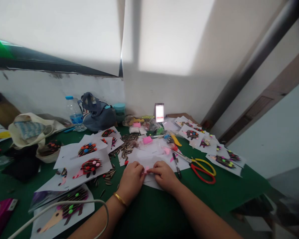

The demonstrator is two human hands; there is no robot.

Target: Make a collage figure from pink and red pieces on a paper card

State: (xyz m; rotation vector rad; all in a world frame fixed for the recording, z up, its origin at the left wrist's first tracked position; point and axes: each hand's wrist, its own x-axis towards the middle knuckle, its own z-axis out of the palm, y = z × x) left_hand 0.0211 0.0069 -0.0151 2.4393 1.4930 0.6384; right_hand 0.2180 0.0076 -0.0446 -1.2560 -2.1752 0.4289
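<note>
My left hand (132, 179) is closed, its thumb and fingers pinching a small bit of pink modelling clay (146, 170) over the white paper (151, 183). From the other side my right hand (163, 176) touches the same bit, its index finger stretched toward it and the other fingers curled. The fingers partly hide the clay's shape. Beyond the hands lies a brighter pink clay lump (147, 140). A black marker (176, 165) rests right of my right hand, near large scissors (203, 171) with red and yellow handles. Sunflower seeds (127, 146) are heaped behind my left hand.
Hedgehog pictures made with seeds and clay lie left (91, 166) and right (224, 162) on the green tablecloth (214, 199). A water bottle (76, 114), a blue bag (96, 114) and a phone (159, 113) stand by the wall. A pale cable (74, 201) crosses the left foreground.
</note>
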